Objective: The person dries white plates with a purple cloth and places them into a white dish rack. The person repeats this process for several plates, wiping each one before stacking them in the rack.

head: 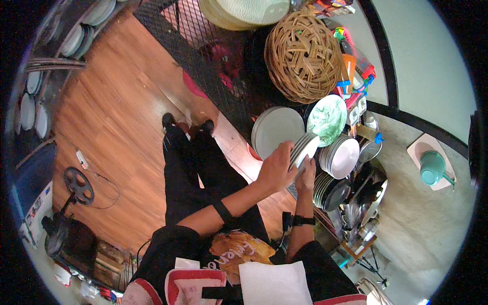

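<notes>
Between my two hands is a small stack of white plates (305, 148), tilted on edge. My left hand (277, 167) grips its left side, and my right hand (305, 174) holds it from below, partly hidden by the plates. Just behind them lies a stack of large white plates (278, 131). A green marbled plate (327, 120) sits to the right of that. Nearer me on the right are a stack of white bowls (344, 158) and a row of plates with a black one (333, 195) in front.
Woven wicker baskets (305, 57) stand stacked on the black mesh rack (160, 23), beside bottles. Cutlery and utensils (354, 217) crowd the right side. A green mug (432, 167) is at the wall. A pedestal fan (78, 185) stands on the wooden floor (126, 133) at left.
</notes>
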Available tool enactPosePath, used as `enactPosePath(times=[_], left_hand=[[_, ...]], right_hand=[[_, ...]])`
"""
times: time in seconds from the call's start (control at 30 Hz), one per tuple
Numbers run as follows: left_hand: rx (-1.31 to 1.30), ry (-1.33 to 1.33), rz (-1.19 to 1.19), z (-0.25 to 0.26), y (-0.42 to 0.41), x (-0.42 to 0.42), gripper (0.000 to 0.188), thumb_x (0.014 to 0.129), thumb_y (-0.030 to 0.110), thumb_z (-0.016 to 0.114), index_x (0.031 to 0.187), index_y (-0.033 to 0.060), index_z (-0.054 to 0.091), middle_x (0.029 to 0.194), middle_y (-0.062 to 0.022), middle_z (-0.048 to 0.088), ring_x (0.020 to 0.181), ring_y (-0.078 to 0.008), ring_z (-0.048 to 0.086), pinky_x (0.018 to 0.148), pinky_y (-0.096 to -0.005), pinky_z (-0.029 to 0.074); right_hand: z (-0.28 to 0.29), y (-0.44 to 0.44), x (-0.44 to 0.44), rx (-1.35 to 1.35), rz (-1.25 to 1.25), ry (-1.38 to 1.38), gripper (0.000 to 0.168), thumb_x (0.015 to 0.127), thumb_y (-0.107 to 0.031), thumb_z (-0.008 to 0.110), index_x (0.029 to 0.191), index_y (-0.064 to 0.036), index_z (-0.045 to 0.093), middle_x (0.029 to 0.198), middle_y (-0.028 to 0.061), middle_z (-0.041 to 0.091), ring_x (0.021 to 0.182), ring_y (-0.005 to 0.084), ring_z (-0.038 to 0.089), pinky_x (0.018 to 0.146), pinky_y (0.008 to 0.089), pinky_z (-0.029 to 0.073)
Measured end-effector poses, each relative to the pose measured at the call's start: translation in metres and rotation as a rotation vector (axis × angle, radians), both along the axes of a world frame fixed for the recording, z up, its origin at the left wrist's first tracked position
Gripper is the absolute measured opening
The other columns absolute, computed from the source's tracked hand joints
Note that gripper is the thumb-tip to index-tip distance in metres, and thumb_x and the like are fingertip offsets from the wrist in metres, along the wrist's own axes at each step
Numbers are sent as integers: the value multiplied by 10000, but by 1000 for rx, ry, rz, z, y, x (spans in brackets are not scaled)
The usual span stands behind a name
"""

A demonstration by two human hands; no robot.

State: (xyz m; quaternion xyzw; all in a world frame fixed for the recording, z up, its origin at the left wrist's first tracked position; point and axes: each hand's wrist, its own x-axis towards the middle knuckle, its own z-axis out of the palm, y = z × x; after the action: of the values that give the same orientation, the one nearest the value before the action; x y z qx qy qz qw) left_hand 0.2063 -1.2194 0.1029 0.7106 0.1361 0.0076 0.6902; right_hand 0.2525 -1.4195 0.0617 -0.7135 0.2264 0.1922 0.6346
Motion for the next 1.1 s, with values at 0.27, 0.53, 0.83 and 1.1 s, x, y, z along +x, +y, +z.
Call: enactPosePath(times=[0.27,0.53,0.83,1.1], left_hand=[[4,-130,-156,45,20,-25,680,808,98,580,1377,-32,230,1210,-308,441,1109,-461,503,954,-470,413],[11,-217,-222,53,189,-89,723,829,95,543,1447,16,178,1344,-239,402,1298,-350,399,1097,-411,298],[21,132,326,69,408,-251,721,863,106,593,1460,30,195,1396,-210,408,1306,-287,405,1089,-386,323],[154,63,712,103,547,-355,722,827,46,597,1460,52,249,1382,-206,450,1281,-291,455,1079,-390,342]], right_hand=[[42,-18,-52,33,-50,15,410,931,-258,578,1215,26,492,1142,141,556,1004,244,557,856,383,471],[53,121,-75,184,328,105,694,904,-249,620,1429,50,279,1359,193,462,1200,289,478,1018,405,393],[7,412,-80,261,1279,-54,478,929,-73,563,1367,23,396,1246,105,555,1124,200,531,973,355,433],[94,650,-147,280,1523,7,471,938,-142,584,1342,35,419,1186,122,590,1065,197,552,924,339,459]])
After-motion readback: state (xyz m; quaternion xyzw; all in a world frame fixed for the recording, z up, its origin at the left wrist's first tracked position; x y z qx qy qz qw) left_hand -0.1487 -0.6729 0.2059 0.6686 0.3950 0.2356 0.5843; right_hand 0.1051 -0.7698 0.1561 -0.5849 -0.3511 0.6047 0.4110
